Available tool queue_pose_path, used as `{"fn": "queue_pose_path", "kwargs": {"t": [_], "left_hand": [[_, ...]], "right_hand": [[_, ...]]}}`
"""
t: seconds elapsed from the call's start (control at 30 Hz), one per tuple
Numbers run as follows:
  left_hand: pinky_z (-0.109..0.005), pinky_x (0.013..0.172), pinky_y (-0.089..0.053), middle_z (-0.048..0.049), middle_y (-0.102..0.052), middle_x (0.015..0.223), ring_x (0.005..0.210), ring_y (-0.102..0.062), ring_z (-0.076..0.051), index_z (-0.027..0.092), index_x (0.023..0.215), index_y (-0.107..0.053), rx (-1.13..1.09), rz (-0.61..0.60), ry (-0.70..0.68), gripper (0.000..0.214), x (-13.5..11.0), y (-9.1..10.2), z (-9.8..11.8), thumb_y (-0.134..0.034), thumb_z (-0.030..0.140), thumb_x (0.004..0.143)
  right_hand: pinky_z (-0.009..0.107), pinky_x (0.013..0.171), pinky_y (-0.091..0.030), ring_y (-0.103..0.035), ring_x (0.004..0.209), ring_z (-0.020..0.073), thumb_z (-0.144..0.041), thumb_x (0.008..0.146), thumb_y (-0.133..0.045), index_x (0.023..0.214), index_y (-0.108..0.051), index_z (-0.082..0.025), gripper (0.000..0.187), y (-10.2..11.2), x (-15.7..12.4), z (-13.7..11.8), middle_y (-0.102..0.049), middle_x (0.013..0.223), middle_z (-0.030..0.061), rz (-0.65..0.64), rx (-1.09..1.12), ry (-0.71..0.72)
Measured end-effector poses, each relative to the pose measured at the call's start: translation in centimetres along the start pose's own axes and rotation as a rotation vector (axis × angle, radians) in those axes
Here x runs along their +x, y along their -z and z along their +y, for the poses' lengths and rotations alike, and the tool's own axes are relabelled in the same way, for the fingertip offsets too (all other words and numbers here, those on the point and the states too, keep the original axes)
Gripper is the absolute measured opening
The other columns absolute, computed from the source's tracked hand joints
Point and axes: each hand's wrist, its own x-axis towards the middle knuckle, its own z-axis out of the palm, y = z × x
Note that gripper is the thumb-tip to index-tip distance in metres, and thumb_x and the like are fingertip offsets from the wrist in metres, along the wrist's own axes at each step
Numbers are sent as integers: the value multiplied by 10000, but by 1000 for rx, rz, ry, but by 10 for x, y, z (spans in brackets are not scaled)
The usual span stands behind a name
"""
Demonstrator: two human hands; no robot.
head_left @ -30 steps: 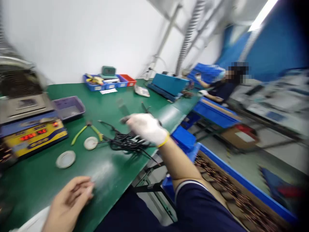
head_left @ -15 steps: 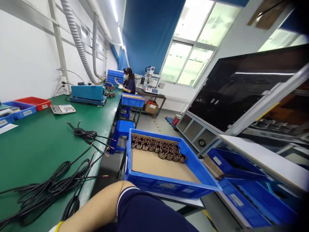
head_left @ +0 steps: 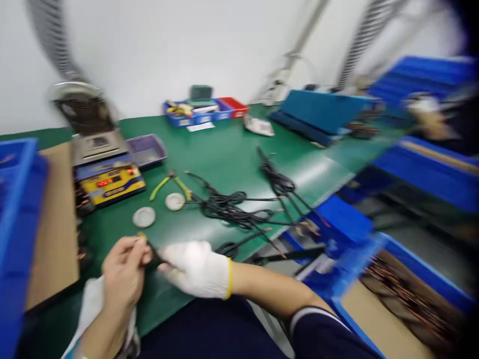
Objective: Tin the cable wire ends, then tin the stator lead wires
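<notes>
My left hand (head_left: 125, 267), bare, pinches the end of a black cable (head_left: 154, 251) above the green bench. In a white knitted glove with a yellow cuff, my right hand (head_left: 198, 268) is closed around the same cable a short way along. A small yellowish tip shows at my left fingertips, too blurred to make out. Just beyond the hands lie two pale round dishes, a nearer one (head_left: 144, 217) and a farther one (head_left: 174, 201). Pliers with lime-green handles (head_left: 160, 188) lie open behind them. Coiled black cables (head_left: 239, 212) spread to the right.
A yellow and blue unit with red digits (head_left: 112, 183) stands left, beside a purple tray (head_left: 147, 151). Cardboard (head_left: 52, 224) and a blue crate (head_left: 22, 239) line the left edge. Another blue crate (head_left: 348, 304) with copper-wound parts stands lower right. A co-worker's arm (head_left: 430, 117) shows far right.
The view has swung left and down from the room to the bench. Both my hands and the cable between them have come into view; before, only my right arm and cuff showed.
</notes>
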Motion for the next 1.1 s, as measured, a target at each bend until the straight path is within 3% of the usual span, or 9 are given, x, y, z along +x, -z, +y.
{"fn": "queue_pose_path", "kwargs": {"t": [0.1, 0.27, 0.4, 0.53, 0.67, 0.73, 0.83, 0.97, 1.1], "left_hand": [[-185, 473, -394, 48, -544, 544, 464, -453, -54, 165, 660, -581, -70, 54, 5, 253, 2, 27, 6, -732, 365, 689], [-165, 522, -407, 42, -581, 582, 519, -486, -53, 167, 655, -611, -118, 98, -3, 193, 5, 21, 2, -741, 305, 688], [-153, 545, -415, 38, -603, 605, 553, -508, -57, 168, 666, -628, -135, 134, 3, 169, 5, 21, 0, -749, 285, 674], [-166, 556, -419, 41, -592, 591, 550, -508, -63, 164, 661, -614, -145, 151, 24, 181, 5, 22, 4, -743, 290, 673], [-176, 525, -399, 56, -544, 538, 509, -480, -62, 156, 713, -606, -148, 122, 99, 215, 3, 20, 9, -741, 315, 662], [-177, 508, -389, 57, -535, 541, 500, -470, -62, 150, 762, -608, -105, 19, 151, 248, 1, 19, 12, -744, 324, 650], [-185, 523, -396, 38, -555, 594, 542, -489, -71, 139, 784, -600, 27, -253, 257, 270, -7, 17, 15, -743, 314, 636], [-203, 514, -373, 12, -585, 695, 540, -461, -67, 136, 829, -582, 170, -620, 399, 293, -17, 17, 15, -712, 332, 654], [-216, 504, -358, 28, -556, 654, 538, -468, -85, 141, 841, -585, 301, -808, 409, 315, -21, 18, 10, -699, 368, 655]], "right_hand": [[247, 538, -242, -562, 742, 137, -366, 921, -359, 1040, -534, -208, 264, -7, 6, 1, -605, 916, 22, -10, 55, -26], [228, 516, -194, -542, 762, 124, -334, 907, -394, 1125, -516, -265, 259, -7, 11, -12, -539, 984, 21, -78, 136, -156], [227, 517, -207, -540, 785, 130, -316, 906, -397, 1150, -524, -265, 279, -8, 14, -13, -545, 964, 19, -70, 161, -166], [227, 571, -308, -553, 813, 141, -321, 894, -432, 1190, -544, -266, 321, -11, 14, -10, -578, 946, 22, -14, 215, -144], [228, 737, -426, -583, 864, 132, -279, 852, -505, 1159, -590, -229, 323, -5, 14, -1, -626, 982, 22, 137, 369, -236], [220, 782, -445, -597, 881, 126, -263, 839, -519, 1116, -620, -210, 300, 5, 15, 5, -645, 994, 20, 193, 396, -276], [215, 807, -447, -606, 913, 128, -248, 828, -525, 1079, -646, -198, 283, 26, 19, 12, -662, 1001, 21, 192, 283, -297], [229, 785, -442, -609, 904, 143, -283, 839, -503, 1055, -661, -223, 274, 49, 36, 19, -667, 999, 17, 93, 48, -313], [257, 784, -437, -596, 953, 159, -299, 862, -432, 1051, -646, -261, 288, 55, 65, 26, -653, 1046, 3, -51, -138, -231]]}}
